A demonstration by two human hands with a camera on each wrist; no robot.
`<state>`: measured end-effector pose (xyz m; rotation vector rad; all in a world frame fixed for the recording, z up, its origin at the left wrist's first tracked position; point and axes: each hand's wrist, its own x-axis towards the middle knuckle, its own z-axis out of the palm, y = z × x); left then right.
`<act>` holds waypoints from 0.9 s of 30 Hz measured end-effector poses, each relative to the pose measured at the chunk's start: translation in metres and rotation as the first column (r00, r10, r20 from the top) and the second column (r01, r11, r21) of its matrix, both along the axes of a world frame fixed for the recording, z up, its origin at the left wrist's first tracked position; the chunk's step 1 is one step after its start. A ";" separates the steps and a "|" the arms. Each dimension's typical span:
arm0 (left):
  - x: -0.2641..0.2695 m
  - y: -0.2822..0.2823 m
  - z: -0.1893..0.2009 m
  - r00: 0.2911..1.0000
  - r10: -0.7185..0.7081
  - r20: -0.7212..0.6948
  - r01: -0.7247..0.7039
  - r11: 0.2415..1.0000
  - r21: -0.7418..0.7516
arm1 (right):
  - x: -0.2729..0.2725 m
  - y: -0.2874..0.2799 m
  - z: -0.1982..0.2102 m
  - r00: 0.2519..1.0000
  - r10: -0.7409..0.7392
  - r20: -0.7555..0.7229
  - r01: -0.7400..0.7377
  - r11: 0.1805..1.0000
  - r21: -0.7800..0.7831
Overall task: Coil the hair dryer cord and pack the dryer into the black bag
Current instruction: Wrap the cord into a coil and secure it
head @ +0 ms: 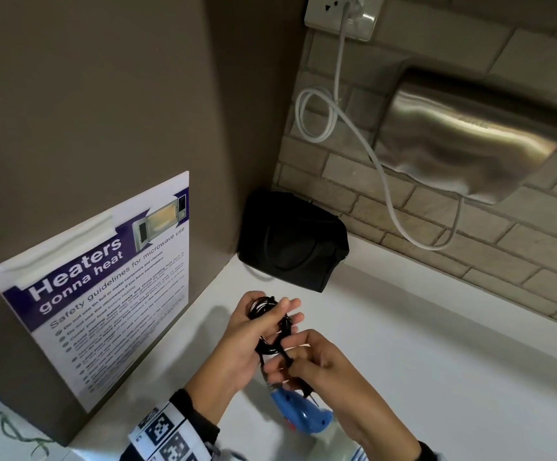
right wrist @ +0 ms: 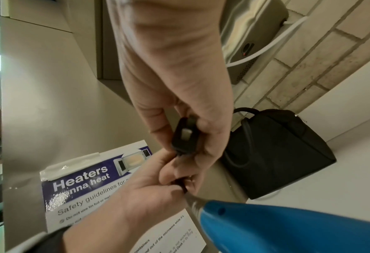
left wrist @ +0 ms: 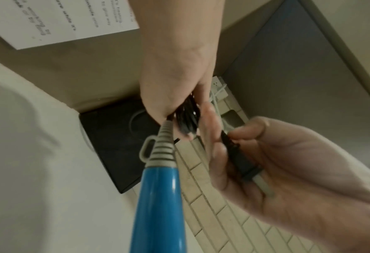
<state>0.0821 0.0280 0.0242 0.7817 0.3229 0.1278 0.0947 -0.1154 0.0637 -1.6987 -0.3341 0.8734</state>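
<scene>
1. The coiling step is in hand and, by my judgement, close to done: most of the thin black cord [head: 268, 324] is gathered into a bundle of loops, and only the plug end remains loose.
2. The left hand [head: 253, 341] grasps that bundle, fingers curled round the loops; the left wrist view shows the strands packed between palm and fingers.
3. The right hand [head: 317, 364] pinches the flat black plug [right wrist: 185, 137] between thumb and fingers, just beside the left hand's bundle.
4. The blue plastic hair dryer [head: 303, 412] hangs below both hands over the white countertop [head: 436, 344]. Its grey ribbed strain relief [left wrist: 163, 147] leads up into the left hand. Whether its body touches the counter I cannot tell.
5. The black fabric bag [head: 293, 241] stands in the corner where the grey wall meets the pale brick wall [head: 469, 254], well apart from the hands. Whether it is unzipped I cannot tell.
6. The next move probably calls for wrapping or tucking the plug end round the loops so that they hold together, then freeing one hand to open the bag.
7. A slack grip on the left could let the loops spring apart.
</scene>
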 end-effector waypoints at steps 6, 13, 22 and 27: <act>-0.001 -0.016 0.001 0.997 0.064 -0.042 -0.047 0.945 0.325 | -0.003 0.010 0.000 0.978 -0.021 0.210 0.054 0.987 -0.154; 0.006 -0.015 -0.009 0.950 0.307 0.054 -0.294 0.824 0.485 | -0.017 0.015 -0.013 0.941 0.031 0.338 0.053 0.971 -0.235; -0.001 -0.003 -0.006 0.983 -0.073 -0.170 0.115 0.962 0.246 | -0.007 0.011 -0.011 0.953 -0.085 0.292 0.113 0.990 -0.080; 0.002 -0.004 -0.007 0.988 0.136 -0.074 -0.110 0.953 0.282 | -0.009 0.007 -0.011 0.955 -0.054 0.293 0.094 0.988 -0.125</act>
